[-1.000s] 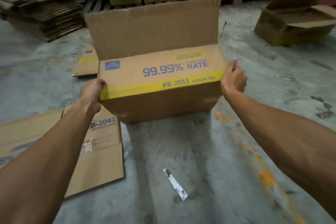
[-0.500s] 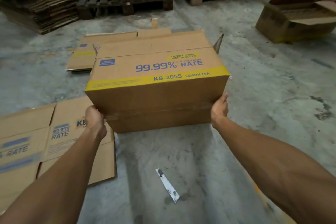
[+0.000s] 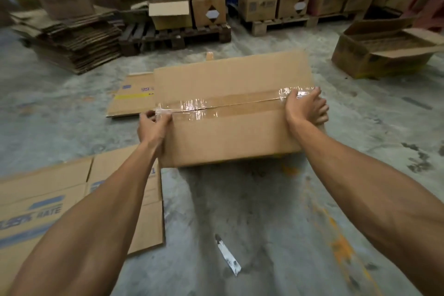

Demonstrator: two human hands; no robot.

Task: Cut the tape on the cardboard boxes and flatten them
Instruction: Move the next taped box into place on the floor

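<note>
With the cutter lying untouched on the concrete floor nearest the camera, between the two forearms, gripping the cardboard box a little farther out, and by both ends at once. Clasping the left end of the seam with the left hand, fingers pinched at the crinkled tape there; wrapping the right hand over the right end, fingers curled round the edge. Having just been rolled over: half a second ago showing its printed side with the yellow band, one second ago standing with a flap raised, now presenting the plain taped face upward, tilted toward the camera with its near edge low to the floor. Meaning, by judgement, that the clear tape along the seam is uncut and exposed for the blade, so letting go and reaching back for the cutter looks like the next need. Lying beside the left forearm, a flattened box; beyond the held box, another flattened sheet. Farther off, a stack of flattened cardboard at left, an open box at right, and pallets loaded with cartons along the back of the dim, dusty storeroom.
</note>
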